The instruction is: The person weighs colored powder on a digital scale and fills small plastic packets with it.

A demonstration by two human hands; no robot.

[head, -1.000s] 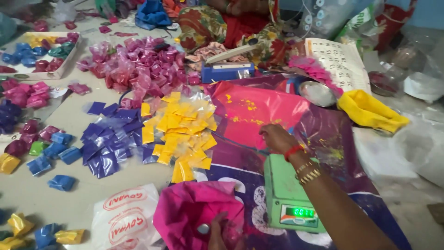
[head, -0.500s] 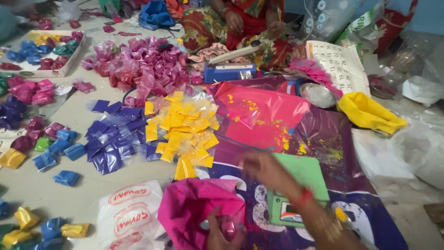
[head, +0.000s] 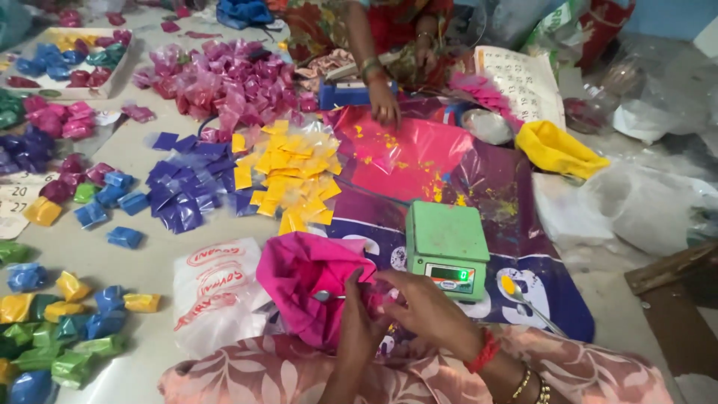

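Head view: the left hand (head: 357, 318) and right hand (head: 426, 310) are closing together on a small spoon (head: 329, 296) at the open pink bag (head: 303, 288) beside the green scale (head: 446, 247); powder, apparently loaded, risks spilling if it tilts.

Met low and close before the body: left hand (head: 357, 318) raised upright with fingers curled inward, right hand (head: 428, 310) angled across toward it, fingertips nearly touching, forearm reaching in from the lower right, wrist bent slightly
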